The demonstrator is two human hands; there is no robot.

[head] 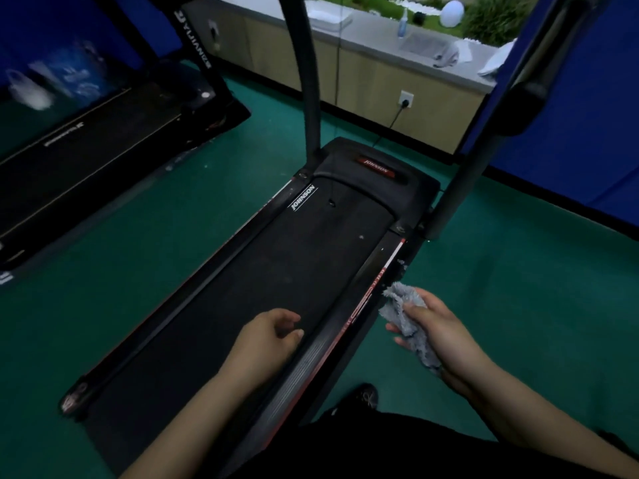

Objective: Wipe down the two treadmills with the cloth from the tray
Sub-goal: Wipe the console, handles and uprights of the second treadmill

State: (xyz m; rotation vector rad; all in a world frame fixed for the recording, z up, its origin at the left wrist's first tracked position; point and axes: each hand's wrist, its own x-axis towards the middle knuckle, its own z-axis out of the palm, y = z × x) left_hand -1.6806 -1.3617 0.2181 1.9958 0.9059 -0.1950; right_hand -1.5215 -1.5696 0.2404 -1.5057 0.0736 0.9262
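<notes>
Head view. The near treadmill (294, 271) runs lengthwise away from the person. White lettering on its left rail (303, 198) reads "JOHNSON", and a red badge (377, 166) on the motor cover reads the same. Red markings along the right rail (366, 299) are too small to read. The second treadmill (86, 150) stands to the left, well apart. The writing on its frame is blurred and illegible.

The grey cloth (403, 311) is bunched in the right hand (439, 326), with thumb and fingers curled round it. It is held over the floor (173, 254), just beside the right rail's outer edge. The left hand (273, 335) sits above the belt's right edge, fingers loosely curled and holding nothing. Whether it touches the belt cannot be told.

Green floor lies open between the two treadmills and to the right of the near one, up to the blue wall (570, 115). Two uprights (307, 81) flank the motor cover. Behind them runs a desk (380, 39), with a plugged socket (406, 98) on its front.
</notes>
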